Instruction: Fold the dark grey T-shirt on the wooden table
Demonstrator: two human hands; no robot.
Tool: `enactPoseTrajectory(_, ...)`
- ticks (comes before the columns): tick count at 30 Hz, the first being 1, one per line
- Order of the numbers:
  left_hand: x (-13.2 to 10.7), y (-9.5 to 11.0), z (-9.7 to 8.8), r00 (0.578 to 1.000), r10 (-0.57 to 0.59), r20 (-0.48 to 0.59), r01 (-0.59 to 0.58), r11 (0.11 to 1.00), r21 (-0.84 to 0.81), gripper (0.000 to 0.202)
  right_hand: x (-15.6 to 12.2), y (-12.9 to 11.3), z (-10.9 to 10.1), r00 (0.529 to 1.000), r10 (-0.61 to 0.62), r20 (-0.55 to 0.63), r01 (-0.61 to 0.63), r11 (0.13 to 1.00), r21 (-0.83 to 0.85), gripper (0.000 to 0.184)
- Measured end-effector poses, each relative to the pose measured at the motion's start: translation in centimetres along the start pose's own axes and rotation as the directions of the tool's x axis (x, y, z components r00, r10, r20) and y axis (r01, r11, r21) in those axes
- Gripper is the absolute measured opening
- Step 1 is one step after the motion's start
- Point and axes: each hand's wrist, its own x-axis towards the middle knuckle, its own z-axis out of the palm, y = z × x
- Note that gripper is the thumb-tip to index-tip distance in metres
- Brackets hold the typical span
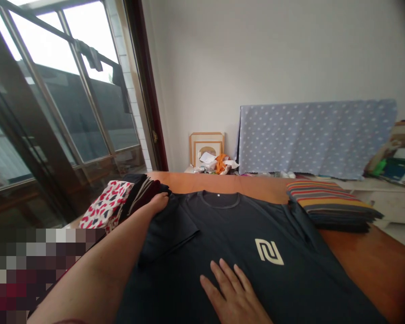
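Note:
A dark T-shirt (229,229) with a pale angular logo on its chest lies spread out in front of me, neckline at the far side. Its left sleeve is turned inward over the body. At that shoulder, my left hand (159,202) is closed on the fabric, right beside a stack of dark clothes (140,195); its fingertips are partly hidden. My right hand (236,292) rests flat on the lower middle of the shirt, fingers spread and holding nothing, left of and below the logo.
Striped and dark folded clothes (330,202) are piled on the wooden table (381,261) at right. White fabric with hearts (106,202) lies at left. Behind stand picture frames (207,139), a cluttered heap (219,163) and a blue dotted cloth (313,137). Windows are on the left.

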Motion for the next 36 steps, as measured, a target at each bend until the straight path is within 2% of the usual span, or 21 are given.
enactPoseTrajectory(6,0.6,0.0,0.6,0.999,-0.020,-0.026,0.020,0.999,-0.033,0.032,-0.1,-0.1,0.4,1.000,0.021,-0.017,-0.021,1.000,0.021,0.077)
enactPoseTrajectory(11,-0.4,-0.1,1.2,0.998,-0.049,-0.047,0.051,0.998,0.037,0.042,0.0,-0.3,-0.2,1.000,0.019,0.001,-0.019,0.999,0.051,0.077)
enactPoseTrajectory(15,-0.5,-0.1,1.1,0.989,-0.103,-0.105,0.114,0.988,0.107,0.039,0.0,-0.5,-0.6,0.998,0.049,0.046,-0.051,0.997,0.052,0.078)
enactPoseTrajectory(18,-0.6,0.4,1.0,0.984,-0.097,-0.152,0.120,0.981,0.151,0.041,0.0,-0.7,-0.6,0.997,0.070,0.041,-0.073,0.996,0.060,0.078)
enactPoseTrajectory(21,-1.0,1.1,1.4,0.980,0.029,-0.197,0.020,0.970,0.241,0.038,-0.1,-0.6,-0.4,0.997,0.074,0.012,-0.074,0.995,0.072,0.079)
enactPoseTrajectory(24,-1.2,1.2,2.0,0.978,0.185,-0.101,-0.148,0.945,0.293,0.034,-0.2,-0.6,-0.3,0.998,0.064,0.007,-0.065,0.995,0.078,0.079)
enactPoseTrajectory(27,-0.9,0.8,2.2,0.977,0.213,0.002,-0.207,0.945,0.251,0.035,-0.2,-0.7,-0.7,0.997,0.072,0.013,-0.073,0.993,0.088,0.078)
enactPoseTrajectory(31,-0.4,0.1,1.2,0.975,0.217,0.050,-0.222,0.957,0.188,0.038,-0.3,-1.2,-1.9,0.994,0.088,0.058,-0.094,0.989,0.115,0.076)
enactPoseTrajectory(34,-1.1,-0.5,-0.7,0.978,0.207,0.009,-0.206,0.968,0.146,0.042,-0.5,-1.7,-2.8,0.993,0.090,0.076,-0.099,0.987,0.125,0.073)
enactPoseTrajectory(36,-2.5,-1.3,-2.4,0.981,0.188,-0.039,-0.181,0.975,0.130,0.044,-0.6,-1.9,-3.2,0.993,0.091,0.075,-0.100,0.987,0.125,0.071)
